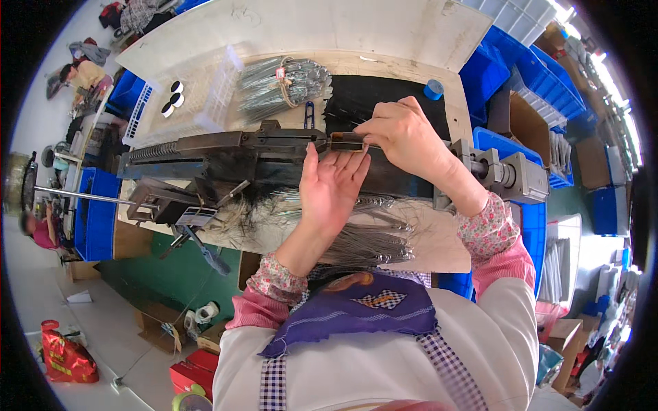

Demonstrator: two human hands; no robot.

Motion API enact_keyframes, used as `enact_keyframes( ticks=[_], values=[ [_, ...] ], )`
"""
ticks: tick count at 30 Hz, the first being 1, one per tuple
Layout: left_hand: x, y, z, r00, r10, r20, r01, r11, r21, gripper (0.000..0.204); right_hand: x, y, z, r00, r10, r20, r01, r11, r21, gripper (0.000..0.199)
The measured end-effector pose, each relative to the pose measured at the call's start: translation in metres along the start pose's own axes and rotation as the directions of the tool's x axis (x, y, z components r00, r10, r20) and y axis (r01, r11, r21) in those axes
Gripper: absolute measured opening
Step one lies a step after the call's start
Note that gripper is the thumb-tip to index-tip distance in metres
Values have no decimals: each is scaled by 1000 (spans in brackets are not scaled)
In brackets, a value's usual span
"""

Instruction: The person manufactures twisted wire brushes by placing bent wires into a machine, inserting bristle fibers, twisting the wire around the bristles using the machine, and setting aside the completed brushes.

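Note:
A long dark metal bench machine [226, 152] runs across the work table, with a spring at its left end. My left hand [332, 188] is palm up at its middle, fingers stretched out under a small metal block [346, 142]. Just right of that block my right hand [406, 137] has thumb and fingertips closed together; what they pinch, if anything, is too small to make out. Several thin metal wire pieces [373, 243] lie in bundles on the near side of the machine, below my left hand. Beyond the machine lies a tied bundle of similar wire pieces [274, 89].
A black mat [373, 96] and a blue round cap [433, 89] lie at the back. A clear plastic basket [218, 92] stands back left. A metal cylinder unit [517, 178] closes off the machine's right end. Blue crates [548, 79] stack on the right; a rod [82, 195] juts out left.

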State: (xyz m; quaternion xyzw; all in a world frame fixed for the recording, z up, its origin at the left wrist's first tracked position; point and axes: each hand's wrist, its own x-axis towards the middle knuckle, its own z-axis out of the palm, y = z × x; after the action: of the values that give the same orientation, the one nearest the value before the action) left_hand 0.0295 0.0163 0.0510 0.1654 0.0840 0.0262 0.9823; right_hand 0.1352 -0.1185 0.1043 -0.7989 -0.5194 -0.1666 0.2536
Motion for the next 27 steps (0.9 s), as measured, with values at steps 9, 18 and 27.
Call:
enact_keyframes(
  ticks=[9,18,27],
  values=[
    [-9,6,7,995,46,-88,-49,998,-36,61,11,0,8,991,112,-70,-103,988,117,11],
    [-5,9,-8,1000,2,16,-2,999,-37,60,9,1,5,986,99,137,-109,992,68,12],
    [-3,10,-3,1000,7,22,-5,995,-95,62,9,7,5,988,85,127,-93,994,60,13]
  ],
)
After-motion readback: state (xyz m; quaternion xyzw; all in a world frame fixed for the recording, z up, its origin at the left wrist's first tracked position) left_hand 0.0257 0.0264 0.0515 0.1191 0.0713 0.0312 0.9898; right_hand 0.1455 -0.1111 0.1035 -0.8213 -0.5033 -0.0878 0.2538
